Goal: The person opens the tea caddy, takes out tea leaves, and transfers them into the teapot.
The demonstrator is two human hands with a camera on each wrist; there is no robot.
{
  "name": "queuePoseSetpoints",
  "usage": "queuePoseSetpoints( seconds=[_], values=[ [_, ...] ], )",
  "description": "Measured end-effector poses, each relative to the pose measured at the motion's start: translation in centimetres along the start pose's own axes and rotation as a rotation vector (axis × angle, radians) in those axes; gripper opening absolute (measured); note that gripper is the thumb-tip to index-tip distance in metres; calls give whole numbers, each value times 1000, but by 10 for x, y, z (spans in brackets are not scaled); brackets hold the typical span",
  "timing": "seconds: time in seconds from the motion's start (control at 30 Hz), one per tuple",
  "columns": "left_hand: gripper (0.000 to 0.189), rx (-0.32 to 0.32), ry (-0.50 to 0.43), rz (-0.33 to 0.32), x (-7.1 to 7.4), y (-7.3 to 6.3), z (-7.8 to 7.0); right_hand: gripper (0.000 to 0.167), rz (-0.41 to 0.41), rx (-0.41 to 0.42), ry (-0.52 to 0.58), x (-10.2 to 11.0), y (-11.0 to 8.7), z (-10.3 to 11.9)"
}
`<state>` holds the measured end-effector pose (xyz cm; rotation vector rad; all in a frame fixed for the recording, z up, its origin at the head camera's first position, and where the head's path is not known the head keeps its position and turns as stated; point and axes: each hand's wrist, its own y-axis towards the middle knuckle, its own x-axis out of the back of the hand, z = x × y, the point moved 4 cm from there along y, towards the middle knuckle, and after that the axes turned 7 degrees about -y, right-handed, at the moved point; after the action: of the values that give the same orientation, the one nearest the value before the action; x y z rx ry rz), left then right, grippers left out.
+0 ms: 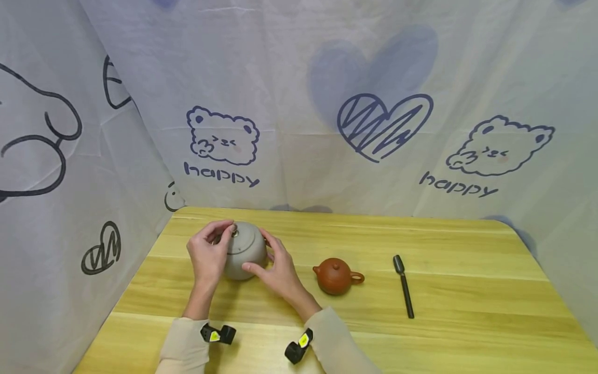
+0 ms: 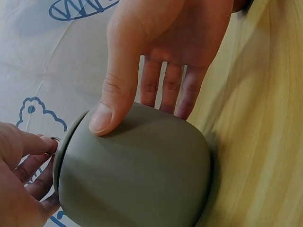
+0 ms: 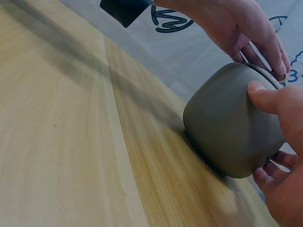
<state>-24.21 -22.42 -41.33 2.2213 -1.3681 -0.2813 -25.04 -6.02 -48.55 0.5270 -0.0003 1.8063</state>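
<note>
A round grey jar (image 1: 236, 267) stands on the left part of the table, its flat lid (image 1: 244, 242) seated on top. With thumb and fingertips, my left hand (image 1: 207, 254) pinches the small ring-like knob (image 1: 235, 233) on that lid. Around the jar's right side curls my right hand (image 1: 280, 270), thumb on the near wall and fingers behind. The right wrist view shows the jar body (image 3: 232, 118) with its base on the wood. A thin dark seam shows between lid and body in the left wrist view.
To the right of the jar sits a reddish-brown clay teapot (image 1: 334, 278), spout to the left and handle to the right. Farther right lies a dark, slim scoop-like tool (image 1: 404, 288). Printed cloth (image 1: 299, 171) hangs behind the wooden table (image 1: 467, 291) and along its left.
</note>
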Motion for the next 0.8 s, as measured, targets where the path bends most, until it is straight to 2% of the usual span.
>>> queuePoseSetpoints(
  seconds=[0.17, 0.37, 0.6, 0.67, 0.8],
  values=[
    [8, 2, 6, 23, 0, 1, -1, 86, 2, -5, 4, 0, 0, 0],
    [9, 34, -16, 38, -1, 2, -2, 84, -8, 2, 17, 1, 1, 0],
    [12, 66, 16, 39, 1, 1, -23, 85, -7, -4, 13, 1, 2, -2],
    [12, 67, 27, 42, 3, 1, -21, 85, -8, 2, 14, 1, 2, -2],
    [11, 60, 32, 43, 6, 2, -4, 85, -4, 0, 16, -1, 1, -2]
  ],
)
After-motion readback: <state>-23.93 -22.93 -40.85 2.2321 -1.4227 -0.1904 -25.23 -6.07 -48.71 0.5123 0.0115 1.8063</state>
